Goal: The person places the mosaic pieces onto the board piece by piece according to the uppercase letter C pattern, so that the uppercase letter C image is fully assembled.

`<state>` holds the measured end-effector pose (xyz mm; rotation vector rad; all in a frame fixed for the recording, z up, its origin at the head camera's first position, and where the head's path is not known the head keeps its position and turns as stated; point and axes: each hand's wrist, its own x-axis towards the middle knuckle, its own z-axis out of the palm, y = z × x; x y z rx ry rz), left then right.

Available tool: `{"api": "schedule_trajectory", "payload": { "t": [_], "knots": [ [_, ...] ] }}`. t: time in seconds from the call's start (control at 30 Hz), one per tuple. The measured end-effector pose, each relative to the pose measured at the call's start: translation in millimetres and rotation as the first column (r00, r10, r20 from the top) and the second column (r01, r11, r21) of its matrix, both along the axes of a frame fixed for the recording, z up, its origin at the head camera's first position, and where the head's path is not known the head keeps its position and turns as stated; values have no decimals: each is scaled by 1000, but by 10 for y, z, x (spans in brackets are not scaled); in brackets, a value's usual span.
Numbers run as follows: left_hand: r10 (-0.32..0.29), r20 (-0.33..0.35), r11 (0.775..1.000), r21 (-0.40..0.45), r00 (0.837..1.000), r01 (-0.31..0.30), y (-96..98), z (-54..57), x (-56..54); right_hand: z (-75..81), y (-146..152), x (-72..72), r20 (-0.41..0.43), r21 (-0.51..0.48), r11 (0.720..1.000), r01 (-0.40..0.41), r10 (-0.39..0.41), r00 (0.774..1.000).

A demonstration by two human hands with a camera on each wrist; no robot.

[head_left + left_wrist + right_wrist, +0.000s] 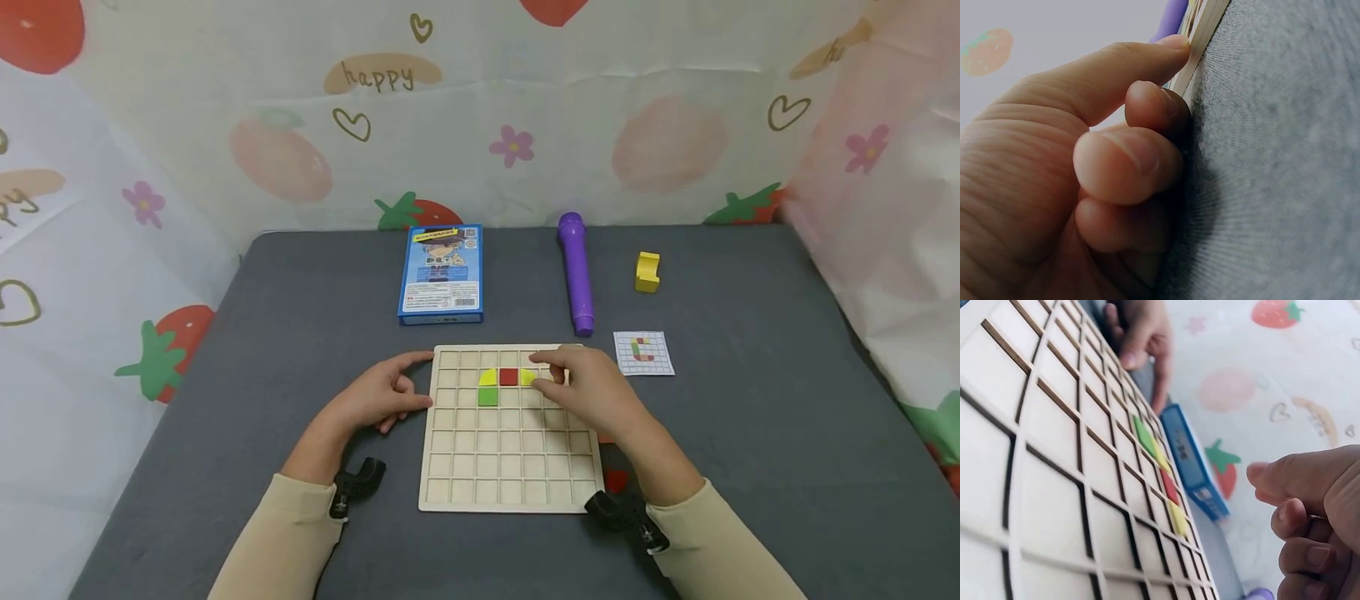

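Note:
A pale wooden grid board [465, 467] lies flat on the grey table. In its upper rows sit a rounded yellow piece [487, 378], a red square [508, 377], a second yellow piece [527, 377] and, below the first yellow, a green square [487, 397]. My left hand [369, 395] touches the board's left edge with index finger and thumb, the other fingers bent. Over the upper right of the board is my right hand [596, 385], its fingertips close to the second yellow piece. In the right wrist view, the right hand [1316, 519] is raised off the board, with nothing visible in it.
A small card with a coloured grid pattern [643, 353] lies right of the board. Behind are a blue box [441, 275], a purple microphone-shaped object [576, 275] and a notched yellow block [647, 272]. Red pieces [617, 481] show partly beside the board, beneath my right forearm.

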<state>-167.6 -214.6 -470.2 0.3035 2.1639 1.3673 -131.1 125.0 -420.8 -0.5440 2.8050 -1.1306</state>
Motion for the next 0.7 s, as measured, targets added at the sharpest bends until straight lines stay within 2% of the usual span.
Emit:
{"api": "schedule_trajectory", "payload": {
  "t": [0.17,0.4,0.7],
  "knots": [
    [2,-2,1000,10,1000,-2,-2,-3,-7,22,198,47,40,-44,998,46,-44,998],
    [3,-9,1000,15,1000,-3,-4,-31,-6,0,495,130,70,-46,994,99,-96,993],
    [-4,-7,1000,1,1000,4,0,-6,-10,-26,895,211,116,-36,985,167,-162,980]
  ]
}}
